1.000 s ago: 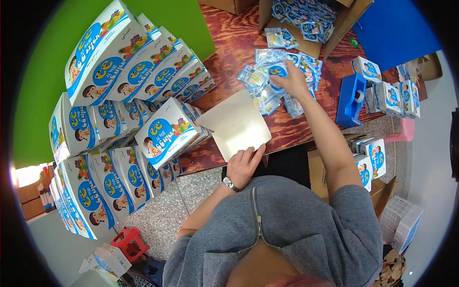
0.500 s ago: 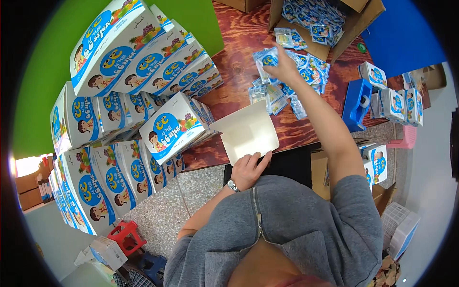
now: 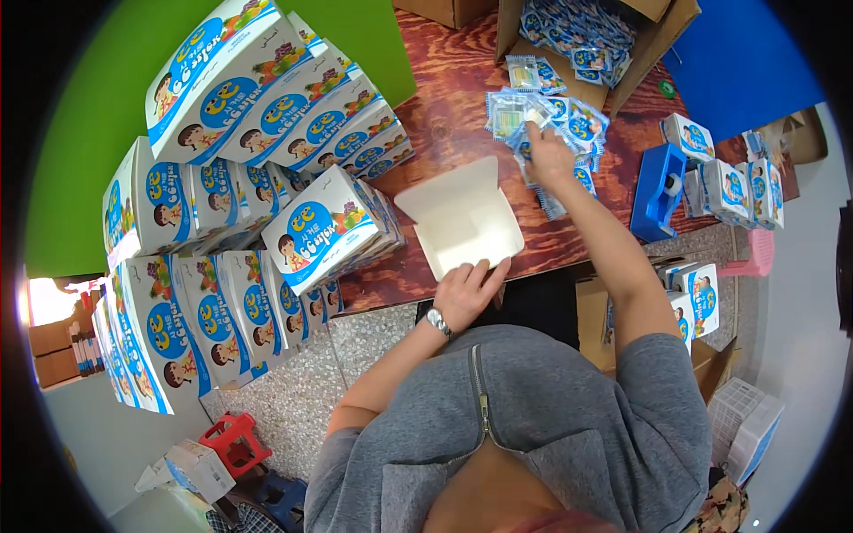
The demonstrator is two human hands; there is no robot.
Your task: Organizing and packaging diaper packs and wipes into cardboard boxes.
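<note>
An open white cardboard box (image 3: 480,233) sits at the table's near edge, its lid flap raised at the far left and its pale inside facing up. My left hand (image 3: 469,291) grips the box's near wall, fingers over the rim. Farther off and to the right, my right hand (image 3: 553,162) is on a loose pile of small blue-and-clear sachets (image 3: 582,126), its fingers bent against them. One sachet (image 3: 509,121) lies beside its fingertips. Which sachets it grips is partly hidden beneath the hand.
Printed white-and-blue boxes (image 3: 233,105) are stacked high at the left, one box (image 3: 324,233) beside the open one. An open carton (image 3: 653,62) of sachets stands at the back right. A blue tape dispenser (image 3: 657,197) and several smaller boxes (image 3: 733,188) are at the right.
My right hand has drawn nearer and slightly right over the pile. The sachets at its left have been gathered closer together. The open box has shifted a little, my left hand staying on it.
</note>
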